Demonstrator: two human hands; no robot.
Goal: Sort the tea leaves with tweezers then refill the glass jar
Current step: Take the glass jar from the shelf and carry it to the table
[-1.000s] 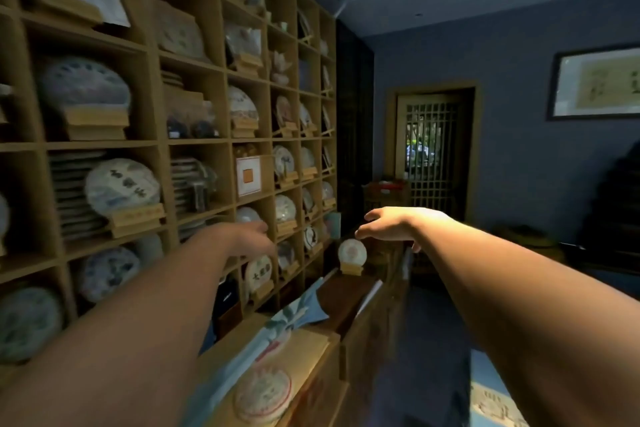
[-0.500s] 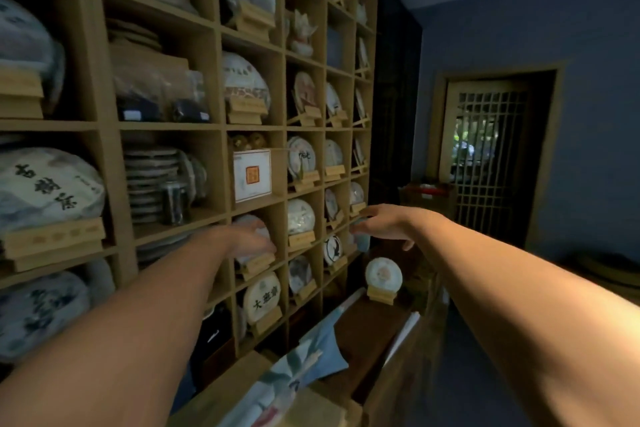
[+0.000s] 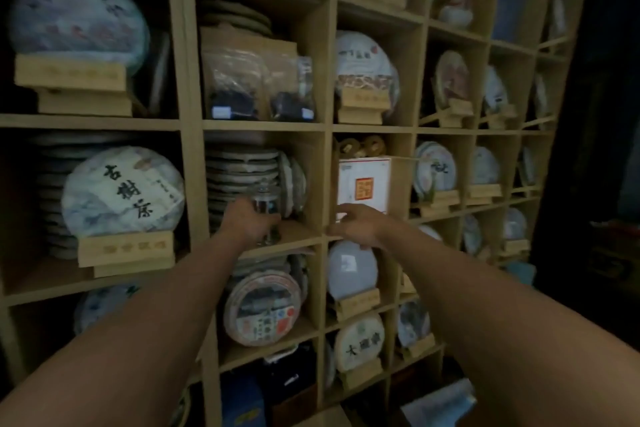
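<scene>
I face the wooden shelf unit [image 3: 325, 128]. My left hand [image 3: 247, 224] reaches into its middle cubby, fingers wrapped round the glass jar [image 3: 266, 206] standing there before stacked tea cakes [image 3: 242, 172]. My right hand [image 3: 358, 224] hovers beside the divider, fingers loosely spread. I'm fetching the jar; next, lift it clear without knocking the cakes.

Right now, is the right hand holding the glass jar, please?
No, the left hand grips the glass jar on the shelf, while the right hand hovers apart from it.
</scene>
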